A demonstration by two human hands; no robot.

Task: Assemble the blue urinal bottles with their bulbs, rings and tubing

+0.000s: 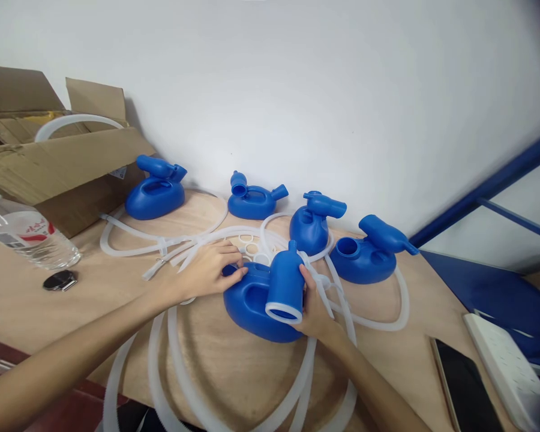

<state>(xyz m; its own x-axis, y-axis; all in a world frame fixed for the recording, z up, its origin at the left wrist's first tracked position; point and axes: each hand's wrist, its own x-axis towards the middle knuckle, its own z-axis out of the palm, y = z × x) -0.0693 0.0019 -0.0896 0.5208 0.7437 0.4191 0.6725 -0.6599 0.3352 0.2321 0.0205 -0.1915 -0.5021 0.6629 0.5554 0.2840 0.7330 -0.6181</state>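
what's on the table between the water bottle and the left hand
In the head view, whitish tubes lie on the table between the water bottle and the left hand.

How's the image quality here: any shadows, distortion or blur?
Head view: left hand, right hand and blue jug look fairly sharp; head view: soft shadows beside the tubes on the table; head view: edges stretched, water bottle appears slanted; head view: power strip blurred at lower right, upper-right corner dark.
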